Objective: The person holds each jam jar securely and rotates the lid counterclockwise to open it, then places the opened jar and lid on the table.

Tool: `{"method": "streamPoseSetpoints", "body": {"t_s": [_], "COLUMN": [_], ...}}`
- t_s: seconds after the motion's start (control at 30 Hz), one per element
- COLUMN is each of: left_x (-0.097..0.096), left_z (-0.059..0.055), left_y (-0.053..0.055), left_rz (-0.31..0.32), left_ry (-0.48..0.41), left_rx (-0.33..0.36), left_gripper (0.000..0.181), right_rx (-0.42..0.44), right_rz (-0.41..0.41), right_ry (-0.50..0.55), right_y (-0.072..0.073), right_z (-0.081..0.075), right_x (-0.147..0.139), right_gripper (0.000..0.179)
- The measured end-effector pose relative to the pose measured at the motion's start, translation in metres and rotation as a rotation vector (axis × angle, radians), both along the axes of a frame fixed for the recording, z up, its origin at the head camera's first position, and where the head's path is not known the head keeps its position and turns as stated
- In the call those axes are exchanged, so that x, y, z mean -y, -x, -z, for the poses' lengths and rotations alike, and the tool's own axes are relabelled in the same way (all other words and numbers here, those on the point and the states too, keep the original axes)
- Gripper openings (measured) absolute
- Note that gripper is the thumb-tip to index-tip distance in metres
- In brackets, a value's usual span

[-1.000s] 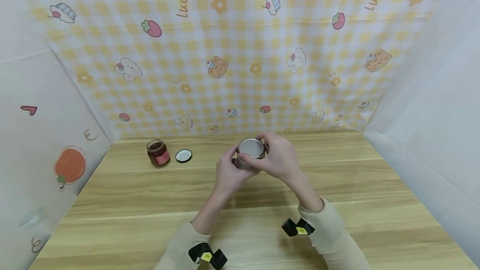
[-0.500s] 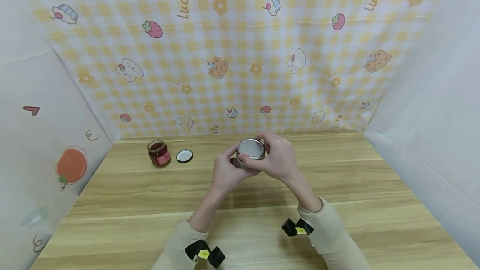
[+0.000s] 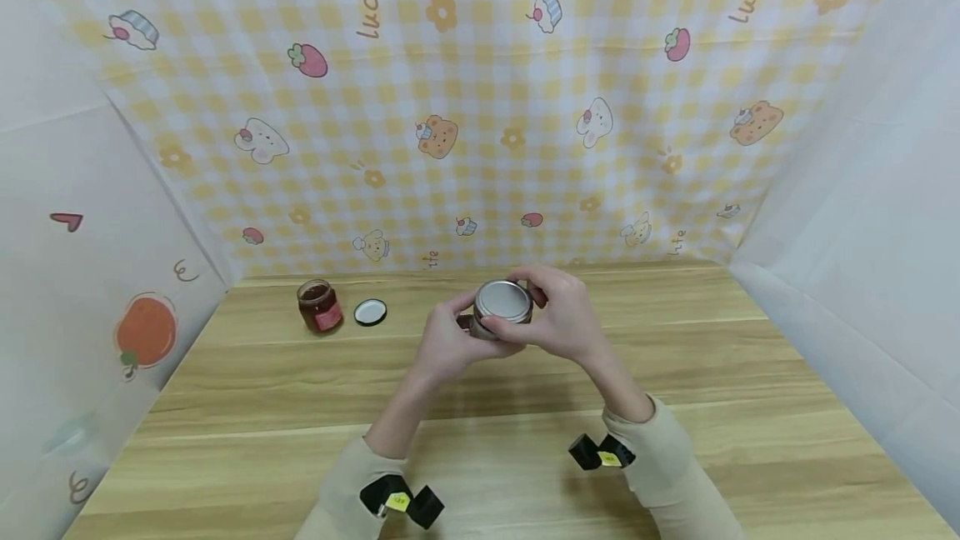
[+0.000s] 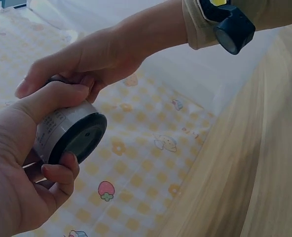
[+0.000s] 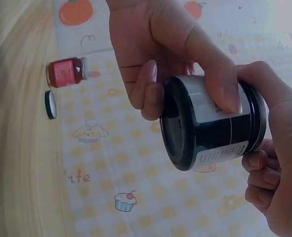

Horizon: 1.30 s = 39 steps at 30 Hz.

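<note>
Both hands hold a dark jar [image 5: 220,131] with a white label, lifted above the table. My left hand [image 3: 456,342] grips its body, the thumb lying across the label and the fingers curled at the base. At the top, my right hand [image 3: 558,315] pinches the rim of the silver lid [image 3: 503,300] between thumb and fingers. The lid sits on the jar. In the left wrist view the jar's dark base [image 4: 82,138] shows, tilted toward that camera. What the jar contains cannot be seen.
An uncovered jar [image 3: 320,307] of dark red contents with a pink label stands at the back left. Beside it a loose lid [image 3: 370,312] lies with its white inside up. A patterned cloth [image 3: 480,107] hangs behind the wooden table [image 3: 247,407].
The held jar has shifted only slightly. My left wrist and forearm have swung a little to the left, while the right hand keeps its hold on the lid.
</note>
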<state>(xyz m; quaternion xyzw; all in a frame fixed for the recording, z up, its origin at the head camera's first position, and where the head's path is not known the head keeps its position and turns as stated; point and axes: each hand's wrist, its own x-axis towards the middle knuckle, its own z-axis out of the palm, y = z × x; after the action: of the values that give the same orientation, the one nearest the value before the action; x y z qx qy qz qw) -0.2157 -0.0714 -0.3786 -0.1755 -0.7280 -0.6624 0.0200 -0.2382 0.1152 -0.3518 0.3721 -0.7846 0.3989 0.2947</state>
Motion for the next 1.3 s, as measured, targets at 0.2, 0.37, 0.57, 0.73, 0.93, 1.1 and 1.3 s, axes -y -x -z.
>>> {"method": "streamPoseSetpoints", "body": {"t_s": [0.2,0.37,0.57,0.73,0.93,1.1,1.3], "left_x": [0.005,0.011,0.015,0.017,0.021,0.024,0.026], "left_z": [-0.002,-0.004,-0.005,-0.006,-0.006,-0.006,-0.005], "left_y": [0.000,0.000,0.001,0.002,0.002,0.002,0.005], "left_rz": [0.074,0.157,0.268,0.350,0.425,0.487,0.613], "left_ry": [0.004,0.005,-0.042,-0.085,-0.107,-0.116,-0.151], "left_rx": [0.043,0.055,0.031,0.034,0.018,0.012,-0.014], "left_gripper": [0.060,0.058,0.055,0.058,0.060,0.060,0.066], "right_rx": [0.047,0.094,0.112,0.127,0.114,0.118,0.183], "right_rz": [-0.083,-0.148,-0.224,-0.298,-0.342,-0.389,-0.463], "right_ry": [-0.007,-0.026,-0.052,-0.053,-0.070,-0.087,-0.102], "right_y": [-0.001,-0.001,-0.001,-0.003,-0.005,-0.008,-0.012], "right_z": [-0.004,-0.006,-0.009,-0.012,-0.015,-0.016,-0.019], "right_x": [-0.004,-0.008,-0.011,-0.013,-0.013,-0.014,-0.015], "right_gripper": [0.056,0.059,0.056,0.053,0.051,0.050,0.046]}}
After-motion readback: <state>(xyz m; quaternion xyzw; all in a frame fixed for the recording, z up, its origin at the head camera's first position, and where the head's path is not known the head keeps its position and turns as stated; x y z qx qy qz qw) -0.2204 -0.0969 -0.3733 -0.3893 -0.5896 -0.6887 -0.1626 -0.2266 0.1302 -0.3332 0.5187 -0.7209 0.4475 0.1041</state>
